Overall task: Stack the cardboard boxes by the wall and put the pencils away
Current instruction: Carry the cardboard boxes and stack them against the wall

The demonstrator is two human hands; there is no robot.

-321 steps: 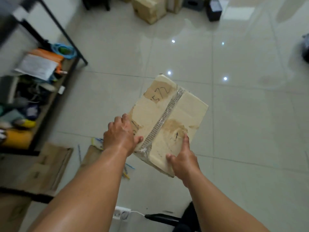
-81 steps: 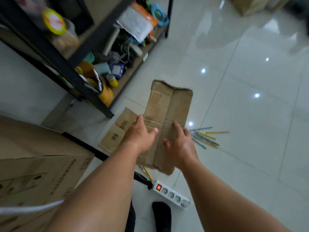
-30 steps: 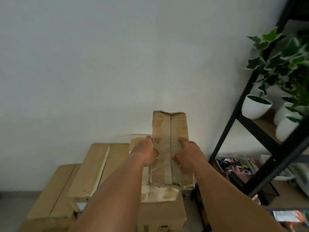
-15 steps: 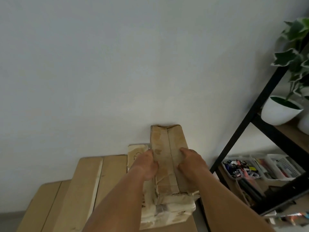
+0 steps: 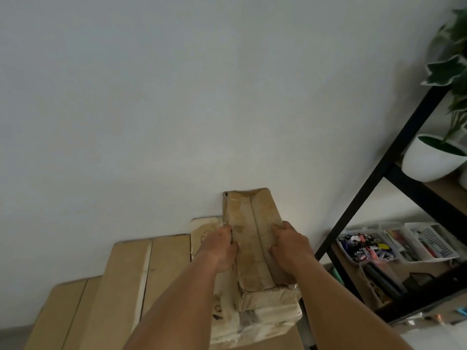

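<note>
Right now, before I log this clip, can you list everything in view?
folded cardboard box: one, brown, on top of the stack by the wall, held by both hands
worn taped boxes: count unclear, pale tan, directly under it
marked cardboard box: one, pale tan, just left of it, against the wall
large cardboard boxes: two, light tan, further left, against the wall
wall: white, behind everything
shelf rack: one, black frame, right
plant pot: one, white, upper shelf, with green-and-white leaves
storage bins: at least two, pale plastic, lower shelf, full of small items
left hand: grips the folded box's left edge
right hand: grips its right side
</note>
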